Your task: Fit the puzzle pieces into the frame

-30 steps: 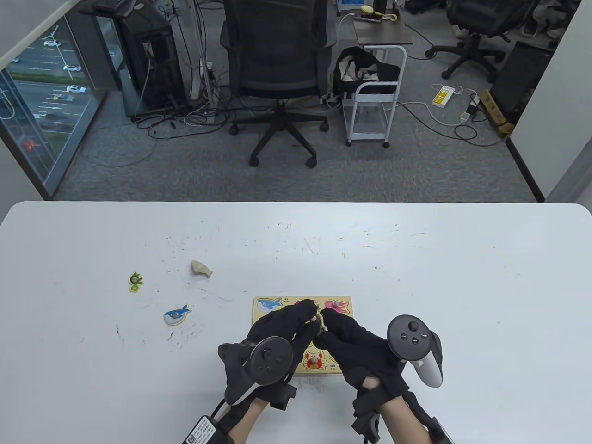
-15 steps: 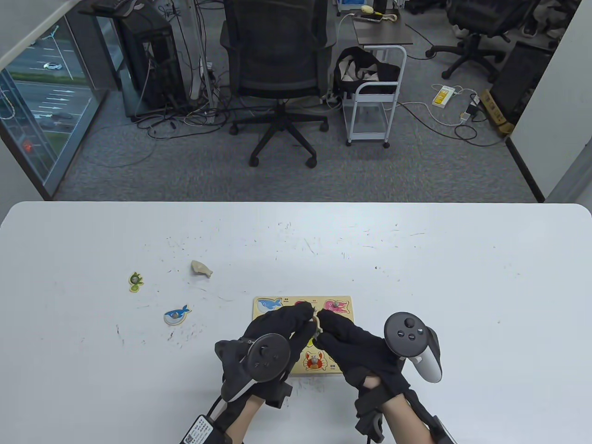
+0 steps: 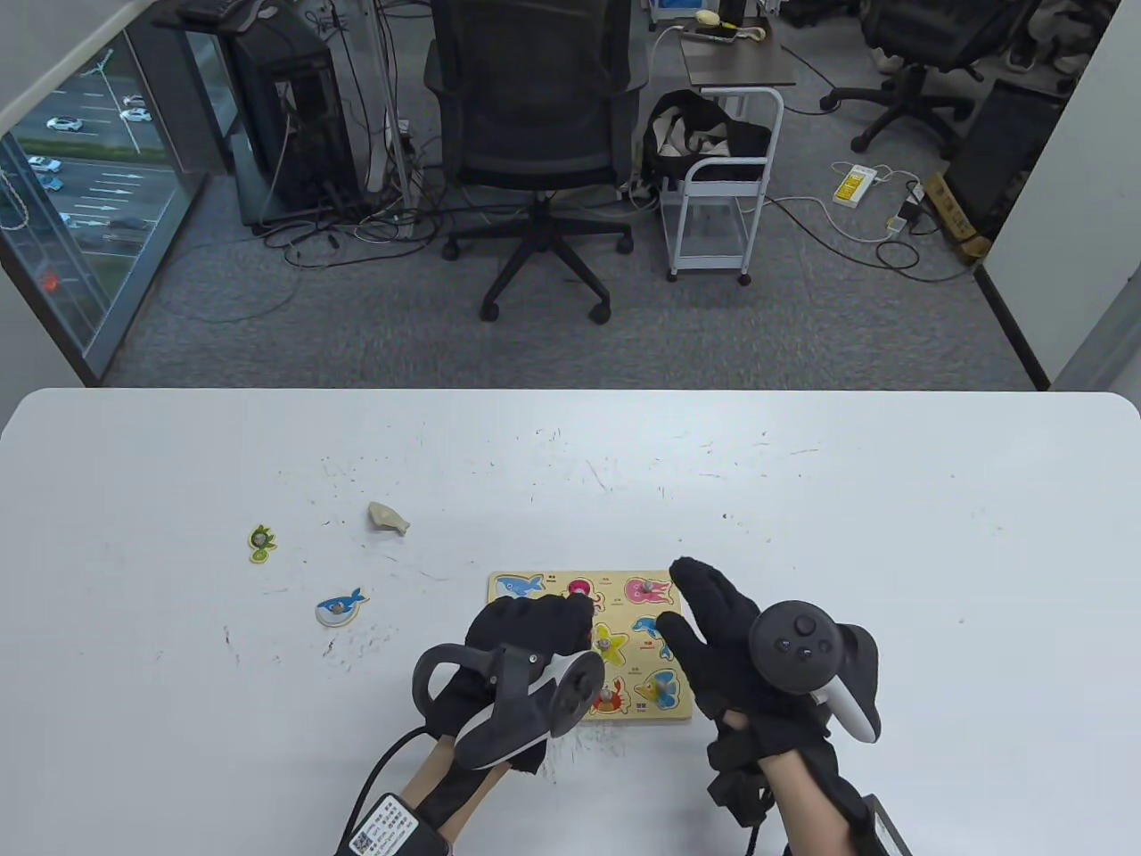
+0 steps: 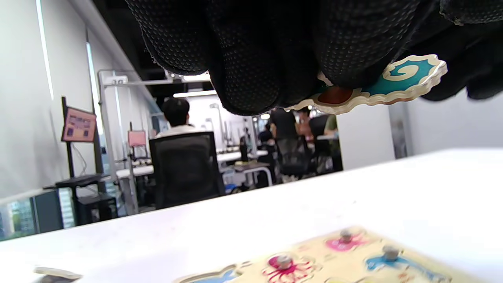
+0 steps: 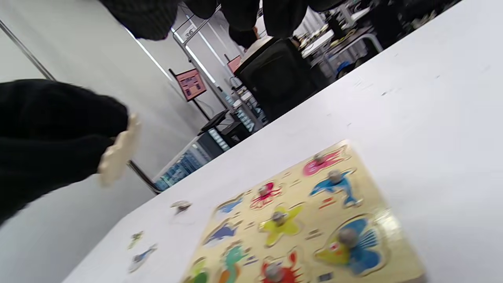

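Observation:
The wooden puzzle frame point(image 3: 655, 709) lies near the table's front edge with several sea-animal pieces set in it. It also shows in the right wrist view point(image 5: 365, 188) and the left wrist view point(image 4: 397, 271). My left hand point(image 3: 570, 617) is over the frame's left part and pinches a teal and cream puzzle piece point(image 4: 397, 80) above the board. The piece's plain wooden back shows in the right wrist view point(image 5: 118, 151). My right hand point(image 3: 693, 606) is open and empty over the frame's right edge.
Three loose pieces lie on the table to the left of the frame: a green turtle piece point(image 3: 261, 543), a blue whale piece point(image 3: 340, 608) and a face-down wooden piece point(image 3: 388, 517). The table's front edge is close behind my wrists.
Both hands were pinching together over the frame's middle. My right hand has let go, opened and moved right. My left hand has turned at the wrist and keeps the piece.

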A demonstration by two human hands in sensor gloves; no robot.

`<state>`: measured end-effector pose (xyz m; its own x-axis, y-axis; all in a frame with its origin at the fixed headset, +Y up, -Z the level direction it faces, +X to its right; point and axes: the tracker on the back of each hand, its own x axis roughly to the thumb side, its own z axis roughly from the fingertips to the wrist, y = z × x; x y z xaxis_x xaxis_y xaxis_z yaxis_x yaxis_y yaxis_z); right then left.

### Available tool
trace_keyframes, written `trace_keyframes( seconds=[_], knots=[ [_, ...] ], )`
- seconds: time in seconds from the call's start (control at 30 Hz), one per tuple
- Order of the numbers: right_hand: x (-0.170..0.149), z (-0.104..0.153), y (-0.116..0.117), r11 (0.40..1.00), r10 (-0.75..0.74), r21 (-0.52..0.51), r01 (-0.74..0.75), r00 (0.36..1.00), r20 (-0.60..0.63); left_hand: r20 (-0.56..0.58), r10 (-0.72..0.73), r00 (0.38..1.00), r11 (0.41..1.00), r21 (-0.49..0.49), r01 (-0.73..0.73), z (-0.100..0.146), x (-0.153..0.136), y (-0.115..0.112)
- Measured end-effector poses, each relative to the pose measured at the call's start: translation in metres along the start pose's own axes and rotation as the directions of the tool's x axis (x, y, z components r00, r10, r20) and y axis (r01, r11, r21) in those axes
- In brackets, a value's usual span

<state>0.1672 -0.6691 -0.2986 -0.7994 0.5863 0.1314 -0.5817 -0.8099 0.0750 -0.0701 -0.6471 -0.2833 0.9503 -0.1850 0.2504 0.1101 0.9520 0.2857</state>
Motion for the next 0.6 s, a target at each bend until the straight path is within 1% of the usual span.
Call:
trace_keyframes(
  seconds=[0.1, 0.17, 0.23, 0.3, 0.4, 0.6],
  knots=[
    [-0.009, -0.001, -0.007, 0.987, 0.144, -0.064, -0.15, 0.986, -0.083, 0.027, -0.081, 0.996, 0.995, -0.048, 0.082, -0.002, 0.001, -0.002],
    [-0.016, -0.002, -0.012, 0.972, 0.206, -0.09, -0.219, 0.969, -0.135, 0.05, -0.122, 0.991, 0.989, -0.078, 0.126, -0.002, 0.003, -0.006],
    [-0.021, -0.001, -0.017, 0.959, 0.236, -0.117, -0.258, 0.956, -0.176, 0.07, -0.162, 0.984, 0.98, -0.104, 0.169, -0.003, 0.005, -0.01],
    [-0.025, 0.0, -0.022, 0.955, 0.238, -0.13, -0.267, 0.95, -0.204, 0.085, -0.188, 0.979, 0.972, -0.128, 0.198, -0.004, 0.006, -0.014],
    [-0.029, 0.002, -0.029, 0.964, 0.197, -0.137, -0.228, 0.958, -0.209, 0.104, -0.193, 0.976, 0.96, -0.185, 0.21, -0.009, 0.008, -0.021],
    [-0.031, 0.002, -0.031, 0.968, 0.181, -0.135, -0.212, 0.961, -0.21, 0.137, -0.229, 0.964, 0.925, -0.279, 0.259, -0.02, 0.018, -0.04]
  ],
)
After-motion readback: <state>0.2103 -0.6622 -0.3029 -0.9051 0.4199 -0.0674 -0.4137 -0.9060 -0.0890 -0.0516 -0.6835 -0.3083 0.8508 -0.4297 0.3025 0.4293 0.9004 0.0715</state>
